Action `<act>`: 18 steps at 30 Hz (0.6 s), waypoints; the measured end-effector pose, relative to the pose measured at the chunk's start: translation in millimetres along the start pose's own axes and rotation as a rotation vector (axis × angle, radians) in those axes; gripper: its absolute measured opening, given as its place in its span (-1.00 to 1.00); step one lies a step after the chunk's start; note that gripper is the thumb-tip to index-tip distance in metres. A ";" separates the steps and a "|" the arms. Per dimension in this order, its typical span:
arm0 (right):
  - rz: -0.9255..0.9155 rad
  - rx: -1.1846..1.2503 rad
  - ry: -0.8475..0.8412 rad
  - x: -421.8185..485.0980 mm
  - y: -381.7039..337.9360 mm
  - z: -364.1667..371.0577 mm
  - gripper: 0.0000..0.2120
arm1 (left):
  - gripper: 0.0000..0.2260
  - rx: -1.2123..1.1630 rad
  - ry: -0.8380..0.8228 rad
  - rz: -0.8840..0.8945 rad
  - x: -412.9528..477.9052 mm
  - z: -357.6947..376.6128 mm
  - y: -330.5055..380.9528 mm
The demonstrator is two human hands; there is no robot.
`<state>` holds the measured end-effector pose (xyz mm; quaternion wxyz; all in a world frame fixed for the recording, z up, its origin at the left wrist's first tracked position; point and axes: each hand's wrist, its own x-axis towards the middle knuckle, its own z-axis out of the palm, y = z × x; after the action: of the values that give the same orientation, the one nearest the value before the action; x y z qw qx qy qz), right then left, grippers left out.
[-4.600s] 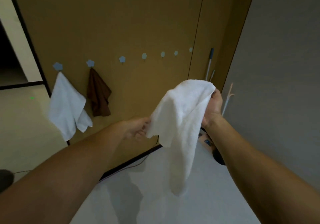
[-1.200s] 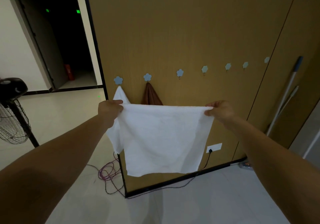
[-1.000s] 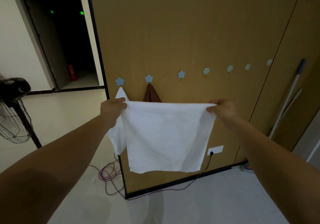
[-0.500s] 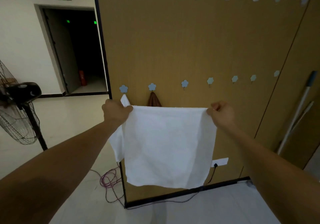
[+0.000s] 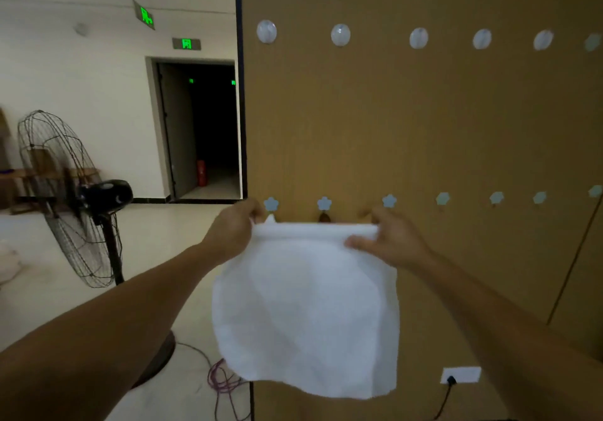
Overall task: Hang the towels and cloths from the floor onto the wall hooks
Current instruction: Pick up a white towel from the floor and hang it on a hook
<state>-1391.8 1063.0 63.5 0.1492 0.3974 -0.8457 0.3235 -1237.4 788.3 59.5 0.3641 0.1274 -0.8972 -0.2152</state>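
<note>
towel (image 5: 306,309): centre frame, before the hooks (image 5: 389,200) | left hand (image 5: 233,231), right hand (image 5: 393,241): each pinching a top corner | handling: light, limp, likely sags; hold top edge

A brown panelled wall (image 5: 408,127) meets a white wall (image 5: 81,88) with a dark doorway (image 5: 210,127); a standing fan (image 5: 65,198) stands on the pale floor (image 5: 156,244).
</note>
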 end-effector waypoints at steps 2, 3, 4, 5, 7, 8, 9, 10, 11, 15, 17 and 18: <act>0.109 -0.112 -0.300 9.3 8.6 25.6 -0.72 | -0.69 0.149 -0.308 -0.104 3.7 8.4 -30.6; 0.141 0.000 -0.255 17.1 9.4 32.8 -0.81 | -0.68 0.084 -0.308 -0.143 10.7 8.1 -37.5; 0.148 0.139 -0.155 25.9 7.7 36.8 -0.88 | -0.67 -0.018 -0.257 -0.174 20.2 4.7 -40.9; 0.124 0.261 -0.068 36.1 3.8 38.9 -0.91 | -0.66 -0.128 -0.189 -0.202 31.7 -1.1 -44.0; 0.095 0.390 -0.038 59.4 -7.6 38.3 -0.96 | -0.64 -0.309 -0.112 -0.212 57.0 -17.0 -49.3; 0.107 0.412 -0.074 69.4 -15.4 37.8 -0.95 | -0.63 -0.378 -0.091 -0.208 68.3 -25.1 -53.4; 0.123 0.415 -0.111 78.4 -24.1 37.9 -0.89 | -0.63 -0.425 -0.062 -0.203 78.4 -31.9 -57.7; 0.137 0.414 -0.136 86.8 -32.8 38.2 -0.78 | -0.63 -0.451 -0.034 -0.198 87.0 -37.7 -61.3; 0.153 0.412 -0.139 96.3 -39.1 39.1 -0.70 | -0.63 -0.474 -0.016 -0.193 95.2 -42.1 -64.8; 0.144 0.377 0.009 138.8 -63.0 47.6 -0.63 | -0.76 -0.658 -0.094 -0.165 126.5 -51.5 -71.2; 0.096 0.309 0.093 160.2 -75.1 52.9 -0.63 | -0.78 -0.528 -0.194 -0.069 143.0 -57.2 -73.3; 0.061 0.244 0.127 170.9 -80.7 55.7 -0.63 | -0.74 -0.414 -0.251 -0.017 152.2 -59.8 -73.9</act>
<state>-1438.9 889.3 143.6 0.1431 0.3656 -0.8006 0.4527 -1296.6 647.4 153.6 0.2663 0.0296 -0.8710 -0.4117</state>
